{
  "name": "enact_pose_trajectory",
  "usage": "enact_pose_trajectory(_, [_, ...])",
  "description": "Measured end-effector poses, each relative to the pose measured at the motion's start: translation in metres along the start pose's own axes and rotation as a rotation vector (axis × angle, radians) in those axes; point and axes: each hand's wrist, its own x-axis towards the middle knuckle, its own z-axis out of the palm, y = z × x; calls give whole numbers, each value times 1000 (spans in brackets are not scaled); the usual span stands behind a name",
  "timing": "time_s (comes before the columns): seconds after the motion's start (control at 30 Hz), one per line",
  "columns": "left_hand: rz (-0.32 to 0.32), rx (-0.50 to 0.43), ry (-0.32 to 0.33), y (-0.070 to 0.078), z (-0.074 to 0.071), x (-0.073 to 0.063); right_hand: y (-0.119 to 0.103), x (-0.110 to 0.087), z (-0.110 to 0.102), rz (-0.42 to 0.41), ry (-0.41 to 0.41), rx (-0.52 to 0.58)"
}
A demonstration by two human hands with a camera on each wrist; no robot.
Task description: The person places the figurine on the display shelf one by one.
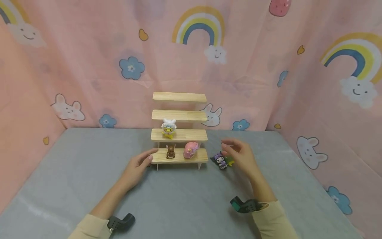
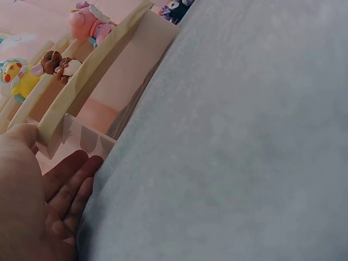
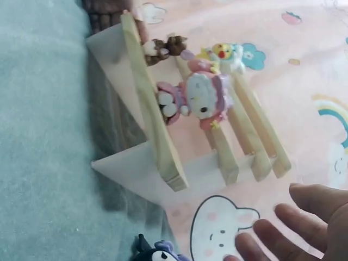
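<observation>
One four-tier wooden display shelf [image 1: 179, 96], pale boards on translucent side supports, standing on a grey tabletop [image 1: 179, 202] before a pink rainbow-print curtain [image 1: 161, 73]. Bottom tier: one brown long-eared figurine [image 1: 170, 152], left of middle; one pink hooded figurine [image 1: 190, 151] to its right, white-faced in the right wrist view. Second tier from bottom: one Pikachu-style figurine [image 1: 168, 127] in a white hood, toward the left. On the tabletop, just beside the shelf's right end: one Kuromi-style figurine [image 1: 221, 160], purple and black, with a yellow-green item [image 1: 230, 160] next to it, partly covered, kind unclear. Left hand [image 1: 138, 169]: thumb and fingers bent loosely about the left end of the bottom board, a light hold, apparently to steady it. Right hand [image 1: 241, 156]: over the Kuromi-style figurine and the yellow-green item, fingers parted and gently bent, nothing seen in their grasp; contact with either piece cannot be told. Step in hand, as judged: the reach for a further figurine, three being already on the shelf. Next move, as judged, calls for: lowering the fingertips, pinching one piece without knocking its neighbour, then a lift clear of the board's end.
</observation>
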Motion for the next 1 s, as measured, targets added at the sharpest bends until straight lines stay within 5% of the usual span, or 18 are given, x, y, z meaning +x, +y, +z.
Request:
enact_pose_trajectory(0.13, [0,-3,6,1,-1,1,2,1,-3,29,-48,24])
enact_pose_trajectory(0.5, [-2,2,0,3,-1,1,5,2,2,89,-141,-118])
enact_pose_trajectory(0.8, [-6,3,0,2,-1,0,13,4,10,53,-108,-114])
enact_pose_trajectory(1.0, [-5,-1,0,0,0,-1,18,5,18,9,-50,-261])
